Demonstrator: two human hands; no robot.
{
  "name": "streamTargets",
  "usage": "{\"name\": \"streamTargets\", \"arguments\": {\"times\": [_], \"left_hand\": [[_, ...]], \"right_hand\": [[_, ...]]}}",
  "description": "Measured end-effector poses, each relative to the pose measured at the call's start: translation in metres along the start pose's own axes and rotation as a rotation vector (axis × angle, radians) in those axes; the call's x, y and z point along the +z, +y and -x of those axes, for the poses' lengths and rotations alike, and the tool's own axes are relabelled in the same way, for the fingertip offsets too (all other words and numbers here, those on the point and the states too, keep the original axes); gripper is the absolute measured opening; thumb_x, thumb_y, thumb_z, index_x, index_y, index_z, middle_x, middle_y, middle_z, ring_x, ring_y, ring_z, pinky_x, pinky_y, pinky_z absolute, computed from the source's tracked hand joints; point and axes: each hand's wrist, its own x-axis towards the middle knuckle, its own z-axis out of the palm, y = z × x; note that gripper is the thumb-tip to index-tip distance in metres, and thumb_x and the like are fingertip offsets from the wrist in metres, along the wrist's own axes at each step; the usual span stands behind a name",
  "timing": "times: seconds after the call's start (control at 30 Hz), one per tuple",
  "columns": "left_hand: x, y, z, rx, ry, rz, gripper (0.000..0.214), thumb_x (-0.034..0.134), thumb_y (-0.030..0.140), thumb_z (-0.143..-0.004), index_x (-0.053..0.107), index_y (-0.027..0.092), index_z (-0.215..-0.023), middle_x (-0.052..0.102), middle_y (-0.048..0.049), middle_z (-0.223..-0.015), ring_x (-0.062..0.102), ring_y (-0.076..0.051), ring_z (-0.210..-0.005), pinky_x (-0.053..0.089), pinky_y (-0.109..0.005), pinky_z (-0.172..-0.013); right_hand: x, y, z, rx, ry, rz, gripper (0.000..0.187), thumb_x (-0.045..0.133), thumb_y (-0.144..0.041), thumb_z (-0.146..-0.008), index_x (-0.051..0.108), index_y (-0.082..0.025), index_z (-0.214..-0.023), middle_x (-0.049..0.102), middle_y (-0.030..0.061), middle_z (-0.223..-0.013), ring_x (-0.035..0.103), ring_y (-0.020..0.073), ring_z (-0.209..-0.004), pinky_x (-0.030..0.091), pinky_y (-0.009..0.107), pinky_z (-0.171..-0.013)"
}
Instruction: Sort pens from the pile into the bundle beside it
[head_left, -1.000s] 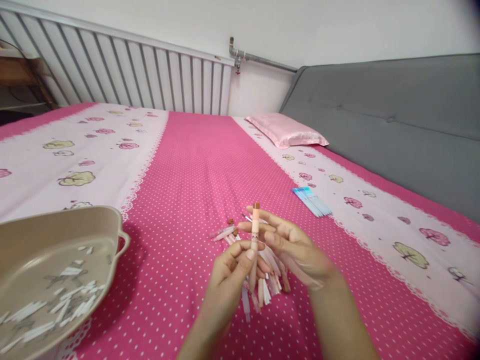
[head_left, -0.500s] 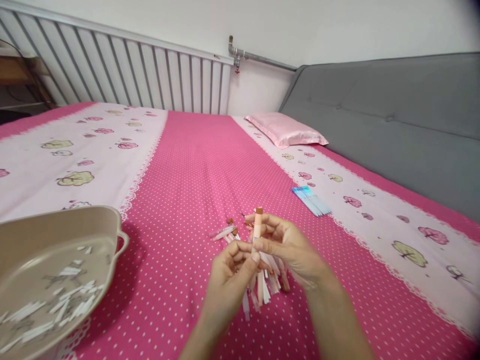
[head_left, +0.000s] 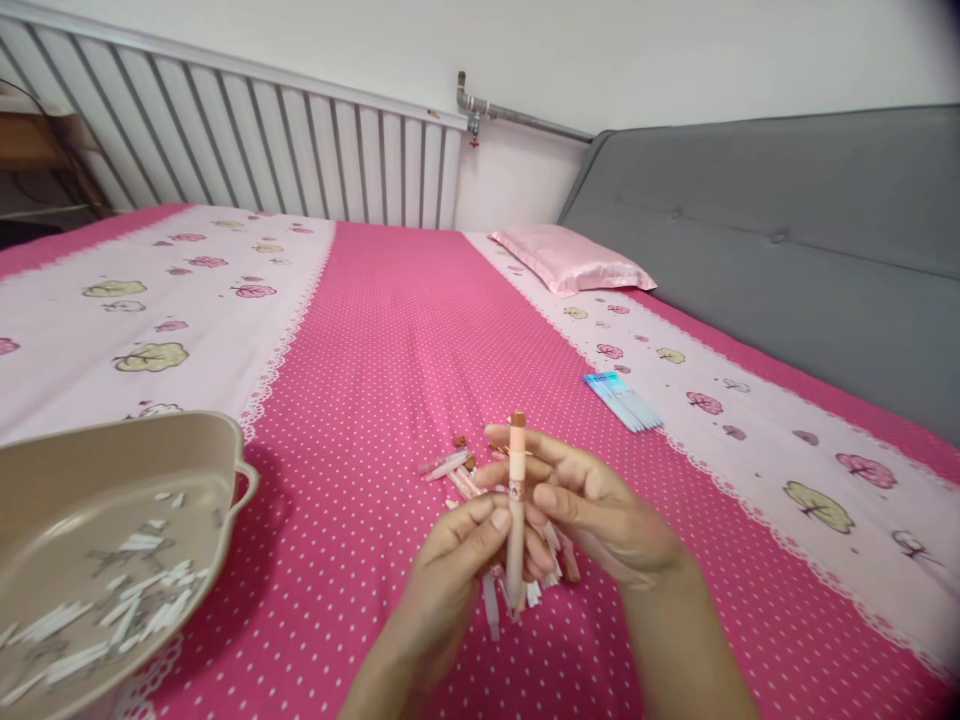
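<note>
Nearly upright, a peach pen (head_left: 517, 460) with a brown end at the top was held between the thumb and fingers of the left hand (head_left: 459, 560), its lower part gripped. By the right hand (head_left: 611, 520), the pen was loosely framed: its fingers were spread behind it and its thumb was set a little apart; whether it was touched by them could not be made out. Beneath both hands, a pile of slim pink, white and brown items (head_left: 465, 483) was scattered on the dotted bedspread (head_left: 375, 380). White pieces (head_left: 139, 541) were contained in a beige basin (head_left: 214, 440) toward the left.
</note>
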Motion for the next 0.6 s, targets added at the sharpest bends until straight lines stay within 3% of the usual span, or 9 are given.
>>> {"name": "streamTargets", "arguments": {"times": [0.07, 0.23, 0.4, 0.6], "left_hand": [[0.001, 0.001, 0.001, -0.006, -0.045, 0.008, 0.030, 0.044, 0.030, -0.089, 0.065, 0.013, -0.077, 0.064, -0.0059, -0.066, 0.060, -0.013, -0.064, 0.047, -0.026, -0.070], [0.000, 0.001, -0.001, -0.024, -0.089, 0.016, 0.024, 0.049, 0.031, -0.088, 0.066, 0.014, -0.087, 0.065, -0.0053, -0.065, 0.060, -0.013, -0.063, 0.046, -0.023, -0.063], [-0.002, -0.002, -0.005, -0.010, 0.015, -0.049, 0.026, 0.057, 0.035, -0.082, 0.066, 0.014, -0.093, 0.065, -0.0047, -0.066, 0.058, -0.012, -0.059, 0.046, -0.023, -0.061], [-0.004, -0.004, -0.010, -0.009, 0.110, -0.125, 0.035, 0.066, 0.041, -0.074, 0.065, 0.012, -0.094, 0.063, -0.0020, -0.062, 0.051, -0.008, -0.043, 0.044, -0.022, -0.050]], "right_hand": [[0.000, 0.001, 0.000, 0.031, -0.021, -0.022, 0.044, 0.058, -0.027, -0.084, 0.047, -0.024, -0.127, 0.066, 0.0062, -0.104, 0.060, 0.0059, -0.049, 0.048, 0.016, -0.042], [0.000, 0.001, 0.000, 0.030, 0.030, -0.018, 0.036, 0.065, -0.023, -0.079, 0.058, -0.020, -0.114, 0.070, 0.0041, -0.089, 0.061, 0.0073, -0.046, 0.049, 0.017, -0.041], [-0.002, 0.004, -0.002, 0.058, 0.118, -0.017, 0.035, 0.070, -0.025, -0.075, 0.063, -0.018, -0.108, 0.070, 0.0026, -0.078, 0.059, 0.0072, -0.044, 0.048, 0.016, -0.040], [-0.003, 0.005, -0.003, 0.096, 0.211, 0.031, 0.037, 0.074, -0.025, -0.071, 0.066, -0.017, -0.106, 0.071, 0.0045, -0.080, 0.060, 0.0076, -0.048, 0.050, 0.019, -0.046]]}}
